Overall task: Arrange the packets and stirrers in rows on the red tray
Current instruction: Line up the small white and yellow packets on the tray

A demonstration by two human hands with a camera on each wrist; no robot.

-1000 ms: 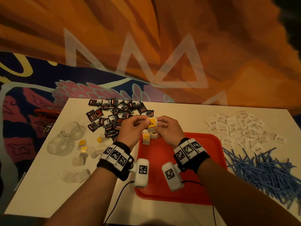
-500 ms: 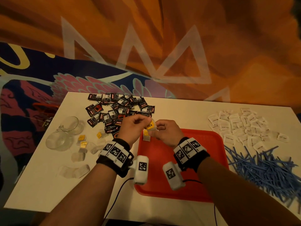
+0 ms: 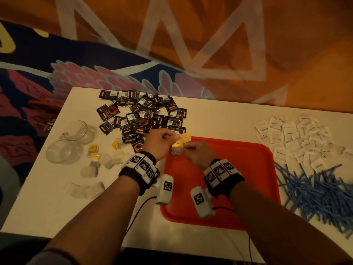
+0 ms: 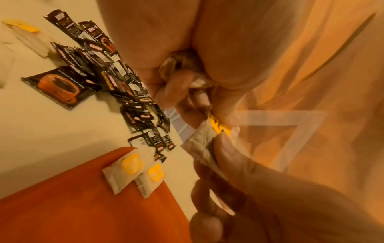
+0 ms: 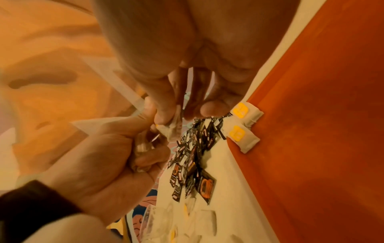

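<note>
Both hands have dropped from above the table toward the far left corner of the red tray, carrying a tea bag with a yellow tag between them; the left hand pinches its upper end with curled fingers and also keeps crumpled clear wrapping in its palm; the right hand pinches the lower end between thumb and fingertips; the bag hangs just above the tray's corner, not yet laid down; two more tea bags with yellow tags lie side by side on the tray at that corner, touching its rim; black coffee packets sit in a loose heap on the white table beyond the tray; white sachets and blue stirrers lie to the right; empty clear wrappers and a glass cup rest to the left
</note>
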